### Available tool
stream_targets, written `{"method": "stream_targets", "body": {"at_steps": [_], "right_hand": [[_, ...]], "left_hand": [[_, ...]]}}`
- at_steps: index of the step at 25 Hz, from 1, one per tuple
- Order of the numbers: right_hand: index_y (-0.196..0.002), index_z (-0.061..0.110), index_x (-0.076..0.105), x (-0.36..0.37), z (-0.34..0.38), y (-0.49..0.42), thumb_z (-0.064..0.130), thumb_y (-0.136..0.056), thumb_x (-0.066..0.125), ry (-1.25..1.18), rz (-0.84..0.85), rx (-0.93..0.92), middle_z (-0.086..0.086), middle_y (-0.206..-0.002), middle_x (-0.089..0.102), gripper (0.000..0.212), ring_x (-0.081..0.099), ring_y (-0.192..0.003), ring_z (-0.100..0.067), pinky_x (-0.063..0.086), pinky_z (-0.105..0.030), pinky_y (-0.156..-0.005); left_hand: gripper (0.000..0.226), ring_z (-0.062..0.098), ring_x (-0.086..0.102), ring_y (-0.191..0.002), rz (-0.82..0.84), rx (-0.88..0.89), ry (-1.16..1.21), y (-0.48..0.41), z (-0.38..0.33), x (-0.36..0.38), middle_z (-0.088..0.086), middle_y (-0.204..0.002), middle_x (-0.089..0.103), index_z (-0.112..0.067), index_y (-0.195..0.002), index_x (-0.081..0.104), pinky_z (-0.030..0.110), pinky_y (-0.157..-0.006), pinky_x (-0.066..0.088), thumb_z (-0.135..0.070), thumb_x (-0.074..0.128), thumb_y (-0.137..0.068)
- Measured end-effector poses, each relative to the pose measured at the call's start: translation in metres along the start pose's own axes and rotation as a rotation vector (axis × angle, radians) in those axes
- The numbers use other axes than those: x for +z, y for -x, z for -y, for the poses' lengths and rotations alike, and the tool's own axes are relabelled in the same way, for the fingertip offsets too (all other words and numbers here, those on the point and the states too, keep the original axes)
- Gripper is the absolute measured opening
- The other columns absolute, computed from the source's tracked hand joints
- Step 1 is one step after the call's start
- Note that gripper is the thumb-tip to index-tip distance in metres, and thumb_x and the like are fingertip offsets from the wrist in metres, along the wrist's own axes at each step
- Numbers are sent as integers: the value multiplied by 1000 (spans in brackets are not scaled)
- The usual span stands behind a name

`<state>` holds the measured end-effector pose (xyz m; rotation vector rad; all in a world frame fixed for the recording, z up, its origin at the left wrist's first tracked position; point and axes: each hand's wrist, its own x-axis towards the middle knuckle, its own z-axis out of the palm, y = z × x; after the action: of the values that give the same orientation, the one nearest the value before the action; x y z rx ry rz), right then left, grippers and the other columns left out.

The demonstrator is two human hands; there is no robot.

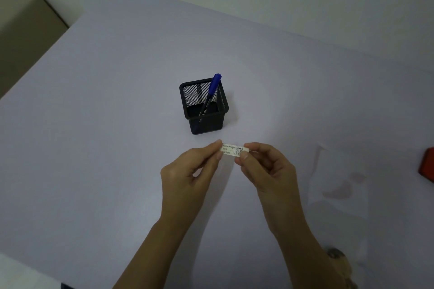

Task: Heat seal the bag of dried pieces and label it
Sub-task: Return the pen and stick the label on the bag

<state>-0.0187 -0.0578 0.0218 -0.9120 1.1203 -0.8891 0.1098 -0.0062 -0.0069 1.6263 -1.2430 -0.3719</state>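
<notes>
Presently the small white paper label, printed with field names and filled in by hand, is held above the table between both hands: the left hand pinches its left end between thumb and forefinger, and the right hand pinches its right end likewise. It appears very light, thin and flexible, likely to curl or stick to itself, so grip at the extreme ends is advisable. The clear plastic bag lies flat to the right, well apart, with faint contents barely distinguishable. The pale lavender tabletop is smooth and matte. A black square mesh pen holder containing a blue-capped marker stands just beyond the label. A red object sits at the right edge. Lighting is dim.
</notes>
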Motion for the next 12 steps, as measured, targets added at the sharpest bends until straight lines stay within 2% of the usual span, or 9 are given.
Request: {"method": "stream_targets", "body": {"at_steps": [4, 6, 9, 12], "right_hand": [[-89, 13, 67, -1, 0, 3, -1, -82, 61, -36, -12, 8, 5, -74, 75, 16, 71, -74, -11, 54, -14, -64], [-90, 13, 66, -1, 1, 4, -1, -82, 61, -34, -6, 1, 5, -75, 75, 16, 71, -75, -11, 54, -14, -65], [-90, 12, 66, -2, 3, 6, -1, -82, 61, -25, -5, -6, 6, -75, 75, 15, 71, -75, -11, 55, -15, -66], [-90, 13, 66, -5, 2, 7, 2, -83, 62, 14, -5, -32, 4, -78, 75, 14, 71, -76, -12, 55, -16, -67]], "left_hand": [[27, -4, 59, -93, -23, 80, -39, 2, 0, 1, -8, -100, 64, -16, -109, 60, 6, -81, 48, -24, 59, -83], [26, -5, 59, -94, -33, 82, -46, 2, -1, 2, -9, -101, 64, -18, -109, 60, 6, -82, 48, -23, 59, -83], [21, -9, 61, -92, -28, -35, 54, 3, -7, 2, -19, -100, 65, -26, -104, 62, 6, -79, 48, -27, 59, -83], [14, 0, 65, -87, -6, -265, 247, 1, -16, 4, -23, -85, 70, -32, -96, 65, 7, -74, 49, -32, 65, -81]]}}
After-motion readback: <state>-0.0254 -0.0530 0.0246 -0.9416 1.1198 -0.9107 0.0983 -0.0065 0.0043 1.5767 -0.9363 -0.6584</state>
